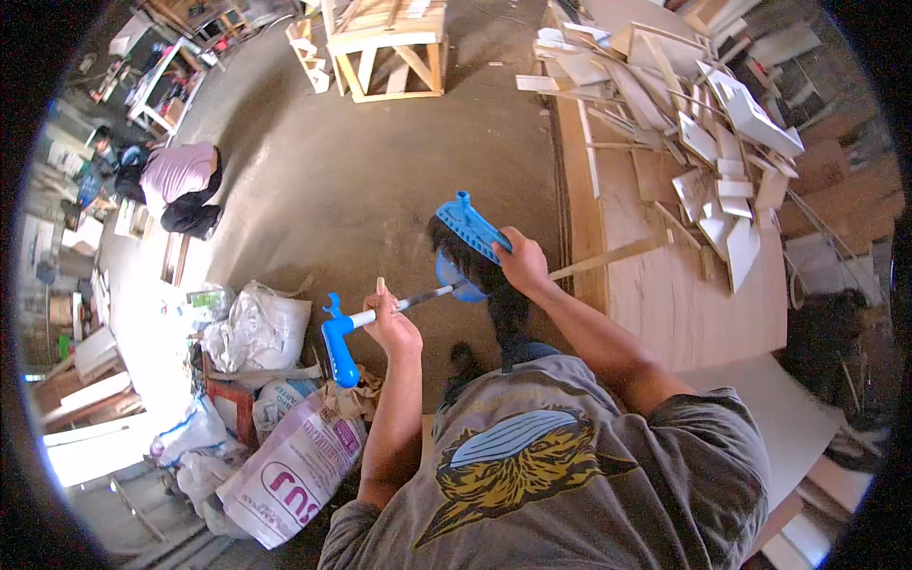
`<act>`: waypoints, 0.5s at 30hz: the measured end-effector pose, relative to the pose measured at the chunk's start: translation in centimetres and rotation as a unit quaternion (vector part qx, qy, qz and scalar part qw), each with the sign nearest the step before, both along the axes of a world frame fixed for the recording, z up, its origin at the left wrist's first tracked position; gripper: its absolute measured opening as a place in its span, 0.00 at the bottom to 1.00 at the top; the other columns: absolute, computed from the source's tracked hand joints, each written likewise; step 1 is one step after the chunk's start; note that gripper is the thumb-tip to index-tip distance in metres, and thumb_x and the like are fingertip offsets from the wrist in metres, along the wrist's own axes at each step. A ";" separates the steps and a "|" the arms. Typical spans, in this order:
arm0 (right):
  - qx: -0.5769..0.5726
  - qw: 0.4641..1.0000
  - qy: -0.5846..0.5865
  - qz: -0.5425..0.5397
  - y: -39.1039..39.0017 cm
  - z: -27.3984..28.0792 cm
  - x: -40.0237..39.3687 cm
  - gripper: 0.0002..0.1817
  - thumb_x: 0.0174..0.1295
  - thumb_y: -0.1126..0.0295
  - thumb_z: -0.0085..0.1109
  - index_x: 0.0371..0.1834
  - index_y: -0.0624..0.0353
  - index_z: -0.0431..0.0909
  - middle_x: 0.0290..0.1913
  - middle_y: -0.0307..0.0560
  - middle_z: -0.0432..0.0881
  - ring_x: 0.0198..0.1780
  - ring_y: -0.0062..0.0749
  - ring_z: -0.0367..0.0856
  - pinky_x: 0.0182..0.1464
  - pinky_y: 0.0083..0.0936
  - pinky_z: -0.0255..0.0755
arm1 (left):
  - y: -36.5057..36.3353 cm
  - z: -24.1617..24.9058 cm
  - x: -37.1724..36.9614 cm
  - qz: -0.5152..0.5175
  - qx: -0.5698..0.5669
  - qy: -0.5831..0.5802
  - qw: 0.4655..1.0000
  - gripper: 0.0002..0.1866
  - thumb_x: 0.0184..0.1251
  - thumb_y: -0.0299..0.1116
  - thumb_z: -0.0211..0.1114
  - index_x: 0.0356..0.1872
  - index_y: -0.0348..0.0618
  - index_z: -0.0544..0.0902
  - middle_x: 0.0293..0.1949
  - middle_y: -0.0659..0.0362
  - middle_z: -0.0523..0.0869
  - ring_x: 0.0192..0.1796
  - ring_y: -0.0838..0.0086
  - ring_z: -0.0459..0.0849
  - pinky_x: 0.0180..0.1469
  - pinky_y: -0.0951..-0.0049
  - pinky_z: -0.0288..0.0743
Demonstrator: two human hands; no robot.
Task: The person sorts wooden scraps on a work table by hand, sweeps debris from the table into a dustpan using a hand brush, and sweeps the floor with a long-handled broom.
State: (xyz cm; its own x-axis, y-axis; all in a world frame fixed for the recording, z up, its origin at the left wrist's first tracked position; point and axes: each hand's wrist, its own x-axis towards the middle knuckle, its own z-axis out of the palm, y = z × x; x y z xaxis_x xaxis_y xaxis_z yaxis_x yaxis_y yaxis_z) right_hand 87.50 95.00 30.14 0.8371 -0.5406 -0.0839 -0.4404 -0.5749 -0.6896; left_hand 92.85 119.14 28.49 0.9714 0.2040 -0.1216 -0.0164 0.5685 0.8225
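My left hand (391, 325) is closed around a thin metal shaft that ends in a blue plastic grip (337, 348) pointing left. My right hand (522, 262) holds the blue brush head (469, 226) at the shaft's other end. Dark bristles (473, 268) hang under the head. Both hands are raised in front of my chest, above the concrete floor (380, 180). A thin wooden strip (608, 256) runs from beside my right hand toward the plywood on the right; I cannot tell whether my hand touches it.
Large plywood sheets (665, 294) lie to the right, with a pile of white and wooden offcuts (708, 133) on them. A wooden frame (391, 47) stands at the far end. Sacks and bags (285, 456) are heaped at lower left. Another person (180, 182) crouches at the left.
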 end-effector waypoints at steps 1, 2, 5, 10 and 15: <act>0.015 0.999 0.009 -0.029 -0.4 -0.4 -1.2 0.16 0.65 0.61 0.61 0.51 0.57 0.78 0.40 0.61 0.84 0.47 0.57 0.84 0.46 0.45 0.76 | -0.2 -0.1 -0.3 -0.012 0.003 0.004 1.000 0.16 0.68 0.27 0.66 0.22 0.50 0.70 0.21 0.68 0.65 0.27 0.80 0.65 0.39 0.74 0.62; 0.015 0.999 -0.006 -0.040 -1.1 -1.1 -2.4 0.16 0.65 0.61 0.61 0.51 0.58 0.78 0.40 0.61 0.85 0.46 0.56 0.84 0.46 0.44 0.76 | -0.7 -0.2 -0.6 -0.025 0.005 0.006 1.000 0.15 0.68 0.28 0.66 0.23 0.50 0.70 0.21 0.69 0.65 0.27 0.81 0.64 0.39 0.74 0.63; 0.037 0.996 -0.013 -0.075 -2.9 -1.0 -6.6 0.18 0.64 0.58 0.62 0.52 0.57 0.79 0.45 0.61 0.84 0.48 0.59 0.83 0.48 0.47 0.76 | -1.9 0.3 -1.5 -0.073 -0.001 0.011 0.997 0.11 0.69 0.28 0.65 0.26 0.47 0.74 0.22 0.69 0.65 0.27 0.82 0.64 0.37 0.76 0.63; 0.032 0.986 -0.076 -0.146 -8.2 -2.7 -14.1 0.16 0.63 0.62 0.63 0.48 0.60 0.80 0.38 0.56 0.84 0.42 0.47 0.83 0.45 0.40 0.75 | -4.6 -0.5 -2.6 -0.114 -0.022 0.053 0.992 0.12 0.73 0.32 0.61 0.52 0.37 0.81 0.20 0.70 0.61 0.25 0.83 0.61 0.34 0.77 0.62; 0.087 0.969 -0.077 -0.216 -14.4 -5.7 -23.0 0.14 0.62 0.68 0.64 0.48 0.63 0.81 0.33 0.42 0.81 0.39 0.25 0.77 0.42 0.27 0.71 | -7.3 0.0 -4.2 -0.134 -0.027 0.051 0.989 0.15 0.77 0.35 0.56 0.56 0.36 0.79 0.20 0.70 0.60 0.23 0.84 0.58 0.32 0.77 0.61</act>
